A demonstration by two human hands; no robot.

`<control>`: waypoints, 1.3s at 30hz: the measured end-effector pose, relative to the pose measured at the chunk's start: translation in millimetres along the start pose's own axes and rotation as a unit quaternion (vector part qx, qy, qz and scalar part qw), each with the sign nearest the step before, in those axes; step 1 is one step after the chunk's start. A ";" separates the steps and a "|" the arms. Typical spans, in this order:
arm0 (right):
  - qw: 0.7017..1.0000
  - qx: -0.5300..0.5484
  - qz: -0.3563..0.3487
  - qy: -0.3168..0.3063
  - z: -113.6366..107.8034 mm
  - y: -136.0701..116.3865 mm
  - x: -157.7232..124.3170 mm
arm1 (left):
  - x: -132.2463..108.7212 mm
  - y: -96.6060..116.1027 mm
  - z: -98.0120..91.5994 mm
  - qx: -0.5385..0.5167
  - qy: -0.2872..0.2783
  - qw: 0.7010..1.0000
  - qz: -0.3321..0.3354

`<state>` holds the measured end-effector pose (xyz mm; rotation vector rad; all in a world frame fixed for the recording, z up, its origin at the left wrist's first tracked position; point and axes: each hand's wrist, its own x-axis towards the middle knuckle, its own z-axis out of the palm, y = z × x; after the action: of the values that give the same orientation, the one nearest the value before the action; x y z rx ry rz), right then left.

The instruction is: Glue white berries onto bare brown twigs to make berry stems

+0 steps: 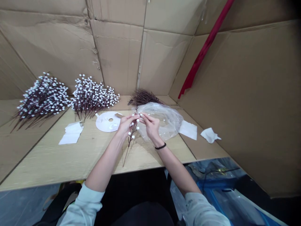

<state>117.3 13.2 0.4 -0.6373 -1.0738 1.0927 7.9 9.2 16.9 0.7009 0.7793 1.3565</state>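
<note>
Two bare hands meet over the table [82, 160], with one brown twig [129, 144] held upright on a slant between them. Thumb and fingers of the left hand [128, 123] pinch the twig near its upper part, so its tip pokes out just beyond the fingertips and its bare lower end hangs down toward the body, between the two forearms. Several white berries [133, 137] sit along it, just below and beside the fingers. The right hand [150, 124] has thumb and forefinger pressed together on a tiny white berry right at the twig, nearly touching the left fingertips. Beneath and beyond the right hand lies a crumpled clear bag [172, 117]; a few white dots show there, though whether they are inside it or on top I cannot tell. Just to the left of the left hand is a flat white disc [103, 123] with a hole in its middle and some shiny clear bits on it. Well below the right hand, off the table's edge, a blue crate [211, 188] has clear plastic about it. Past both hands rests a bundle of bare twigs [144, 97], and farther left of the left hand lie two berry bunches [91, 94].
</note>
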 end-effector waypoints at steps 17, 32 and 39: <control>0.992 -0.119 -0.040 0.021 -1.8 -10.3 5.8 | -3.9 8.0 -0.6 0.049 -0.023 0.998 0.030; 0.987 -0.150 -0.064 0.007 -6.7 -17.0 7.8 | -3.4 3.5 -0.8 0.109 0.030 0.994 0.011; 0.988 -0.147 -0.049 -0.003 -7.3 -14.2 9.0 | -8.7 6.1 2.8 0.126 0.036 0.991 0.017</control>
<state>130.1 16.9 13.0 -0.8059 -1.2713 0.8586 6.3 1.2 24.2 0.8702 1.0126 1.3314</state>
